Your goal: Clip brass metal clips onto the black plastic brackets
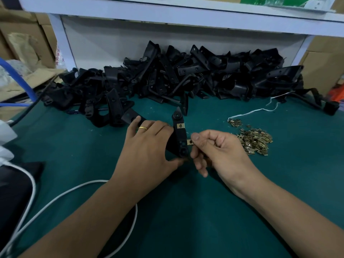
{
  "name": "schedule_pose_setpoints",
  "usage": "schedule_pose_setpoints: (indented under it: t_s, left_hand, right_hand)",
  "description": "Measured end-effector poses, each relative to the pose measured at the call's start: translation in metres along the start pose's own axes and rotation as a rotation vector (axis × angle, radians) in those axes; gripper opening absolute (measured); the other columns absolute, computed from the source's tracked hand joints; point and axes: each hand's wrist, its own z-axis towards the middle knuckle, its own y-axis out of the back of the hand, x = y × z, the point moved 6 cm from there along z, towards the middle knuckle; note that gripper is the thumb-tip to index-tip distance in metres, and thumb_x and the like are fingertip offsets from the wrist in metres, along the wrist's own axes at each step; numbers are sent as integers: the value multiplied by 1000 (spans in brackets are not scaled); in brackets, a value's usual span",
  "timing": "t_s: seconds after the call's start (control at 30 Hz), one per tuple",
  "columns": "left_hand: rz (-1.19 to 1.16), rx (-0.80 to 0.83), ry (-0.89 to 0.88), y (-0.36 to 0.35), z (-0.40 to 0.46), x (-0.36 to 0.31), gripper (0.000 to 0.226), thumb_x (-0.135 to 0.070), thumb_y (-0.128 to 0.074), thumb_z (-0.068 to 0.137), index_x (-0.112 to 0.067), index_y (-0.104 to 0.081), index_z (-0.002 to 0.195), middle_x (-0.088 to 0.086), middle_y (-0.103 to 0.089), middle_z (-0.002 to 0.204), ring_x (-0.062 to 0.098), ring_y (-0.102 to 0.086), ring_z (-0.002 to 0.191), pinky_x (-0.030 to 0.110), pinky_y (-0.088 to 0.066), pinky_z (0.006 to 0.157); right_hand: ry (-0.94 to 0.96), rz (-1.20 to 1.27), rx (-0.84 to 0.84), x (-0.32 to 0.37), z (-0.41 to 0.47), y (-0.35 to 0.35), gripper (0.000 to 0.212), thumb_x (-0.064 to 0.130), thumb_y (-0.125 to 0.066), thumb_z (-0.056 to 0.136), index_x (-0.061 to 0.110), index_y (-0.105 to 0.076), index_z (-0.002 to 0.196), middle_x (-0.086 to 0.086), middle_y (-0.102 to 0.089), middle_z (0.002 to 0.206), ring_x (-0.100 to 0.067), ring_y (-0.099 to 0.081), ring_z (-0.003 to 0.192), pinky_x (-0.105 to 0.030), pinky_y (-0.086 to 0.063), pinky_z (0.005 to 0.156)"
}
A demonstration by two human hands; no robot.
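A black plastic bracket (179, 135) stands nearly upright above the green table (242, 211), near the middle of the view, with one brass clip (180, 125) already seated on its upper part. The left hand (149, 146) grips the bracket from the left side, fingers curled behind it and the thumb reaching under its lower end; a gold ring (143, 128) sits on one finger. The right hand (219, 151) pinches a second brass clip (189, 142) between thumb and forefinger, holding it at the bracket's right edge, about halfway down; whether the clip already touches the plastic is hard to tell. Its other fingers are curled in toward the palm. Just to the right of that hand lies a loose heap of brass clips (255, 141) on the table. Farther back, a large pile of black brackets (176, 77) stretches along the base of a white shelf unit (167, 15). A white string (260, 108) trails between pile and heap. A white cable (55, 198) loops across the table at the lower left, and cardboard boxes (22, 34) stand beyond the left edge.
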Motion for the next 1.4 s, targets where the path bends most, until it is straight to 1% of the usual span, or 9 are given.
schedule_pose_setpoints:
  t_s: [0.3,0.5,0.63,0.73,1.0,1.07,1.2,1.33,1.4]
  left_hand:
    - [4,4,-5,-2,-2,-1,73,-76,-46,79,-19,-65,120,-5,-65,117,22,-57,122,56,-31,119]
    - [-44,99,-28,-10,-1,1,77,-79,-47,79,-23,-56,132,-11,-55,129,16,-44,133,55,-19,124]
    - [-21,71,-26,-7,-1,-2,78,-78,-43,80,-22,-57,131,-8,-57,128,18,-46,132,56,-21,123]
    - [-6,45,-22,-3,0,-3,76,-76,-42,80,-21,-60,128,-8,-60,125,19,-49,129,58,-23,122]
    - [100,59,-28,-3,-1,-7,69,-66,-57,79,-15,-63,125,-2,-62,120,24,-53,124,61,-28,119]
    - [134,63,-28,-3,-2,-9,69,-65,-56,78,-14,-63,124,-1,-62,118,26,-53,122,62,-28,119]
    - [181,53,-12,-2,-2,-13,66,-63,-57,80,-13,-62,123,2,-62,116,27,-54,120,62,-26,119]
    - [230,11,-30,3,-5,-18,63,-62,-44,87,-9,-63,116,6,-64,109,31,-56,113,62,-26,117]
    - [211,-1,-46,11,-5,-16,65,-63,-41,89,-8,-63,117,8,-64,112,31,-56,115,60,-27,117]
  right_hand:
    - [47,-163,2,2,-1,-1,27,21,-64,103,15,-64,77,-14,-66,62,-18,-45,32,-23,-34,37]
    - [65,-515,49,7,-2,5,24,54,-63,89,30,-66,86,-5,-72,67,-31,-59,43,-29,-44,40]
    - [36,-329,33,4,-2,4,23,33,-66,100,25,-65,79,-9,-70,65,-24,-53,38,-25,-38,38]
    - [16,-235,23,6,-2,1,28,21,-62,105,8,-61,80,-10,-64,58,-18,-46,34,-30,-37,43]
    - [24,-210,-59,2,-6,-3,30,23,-63,104,11,-62,77,-21,-63,60,-21,-43,34,-26,-35,40]
    - [26,-206,-90,2,-8,-5,34,27,-64,104,19,-63,71,-16,-62,57,-21,-41,34,-24,-33,39]
    - [41,-169,-143,5,-11,-8,38,27,-70,99,11,-61,66,-7,-52,48,-12,-33,34,-17,-27,38]
    - [50,-215,-139,19,-19,-12,37,28,-69,99,19,-66,63,-7,-54,48,-13,-31,38,-20,-27,39]
    - [43,-258,-97,36,-27,-13,37,30,-66,101,13,-69,68,-18,-56,52,-24,-32,41,-30,-28,40]
